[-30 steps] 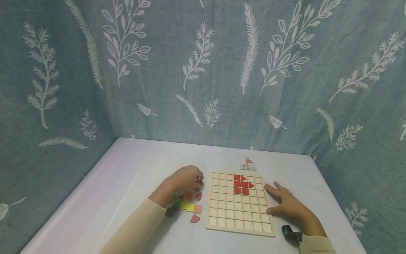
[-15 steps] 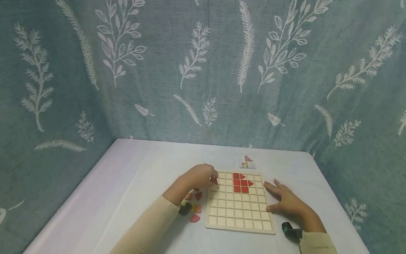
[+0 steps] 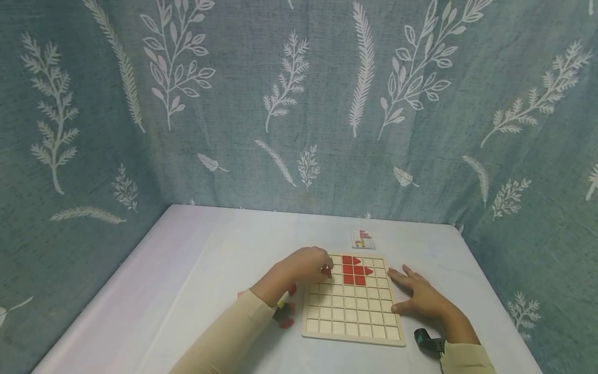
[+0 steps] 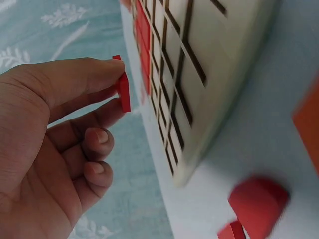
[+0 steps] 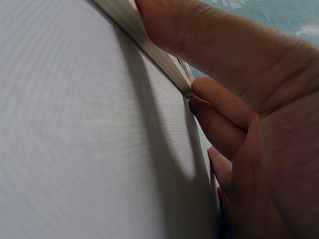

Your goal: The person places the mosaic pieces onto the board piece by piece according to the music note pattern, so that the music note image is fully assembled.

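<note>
My left hand (image 3: 306, 265) is over the upper left part of a wooden grid board (image 3: 352, 315). Between thumb and fingertips it pinches a small flat red tile (image 4: 124, 89), seen nearly edge-on in the left wrist view, so its full shape is hidden. Red squares (image 3: 348, 269) and red pointed tiles (image 3: 368, 271) lie in cells at the top middle of the board. On the opposite side my right hand (image 3: 420, 297) has its fingers spread, with thumb and fingertips touching the board's right edge (image 5: 164, 57).
Loose tiles lie left of the board, partly covered by my left forearm, including a red one (image 4: 259, 201) and an orange one (image 4: 309, 127). A small pattern card (image 3: 363, 239) lies behind the board. Patterned cloth (image 3: 261, 104) rises behind the white table (image 3: 210, 239).
My left hand has carried the red tile rightward from the loose tiles to above the board's upper left cells. The right hand has stayed at the board's edge.
</note>
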Available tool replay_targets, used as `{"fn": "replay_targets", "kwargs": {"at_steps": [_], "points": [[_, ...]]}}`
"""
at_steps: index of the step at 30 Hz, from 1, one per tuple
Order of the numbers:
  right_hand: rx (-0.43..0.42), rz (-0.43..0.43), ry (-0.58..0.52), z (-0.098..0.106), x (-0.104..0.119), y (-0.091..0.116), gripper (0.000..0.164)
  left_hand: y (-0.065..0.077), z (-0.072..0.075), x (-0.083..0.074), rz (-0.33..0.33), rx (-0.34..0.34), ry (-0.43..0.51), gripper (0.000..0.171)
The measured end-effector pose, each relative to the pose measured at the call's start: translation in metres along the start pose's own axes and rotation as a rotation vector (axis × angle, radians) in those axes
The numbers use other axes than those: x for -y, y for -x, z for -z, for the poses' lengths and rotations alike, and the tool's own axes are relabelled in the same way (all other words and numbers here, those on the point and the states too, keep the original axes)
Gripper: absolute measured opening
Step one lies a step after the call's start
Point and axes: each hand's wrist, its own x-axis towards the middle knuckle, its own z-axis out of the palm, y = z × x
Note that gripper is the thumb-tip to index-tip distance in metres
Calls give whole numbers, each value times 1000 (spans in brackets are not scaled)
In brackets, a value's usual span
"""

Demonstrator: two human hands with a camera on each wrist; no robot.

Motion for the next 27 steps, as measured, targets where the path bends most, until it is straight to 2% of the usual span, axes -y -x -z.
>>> {"fn": "replay_targets", "kwargs": {"at_steps": [4, 13, 19, 25, 27], "points": [[-2, 0, -7, 0, 0, 0, 110, -5, 0, -9, -30, -1, -9, 15], [-1, 9, 8, -1, 1, 0, 109, -21, -10, -21, -3, 20, 19, 19], [4, -18, -9, -1, 0, -1, 111, -29, -12, -25, -18, 53, 60, 12], [-1, -7, -6, -1, -2, -1, 110, -37, -18, -25, -74, 44, 64, 7], [-1, -8, -1, -1, -1, -1, 110, -41, -18, -27, -70, 44, 71, 7]]}}
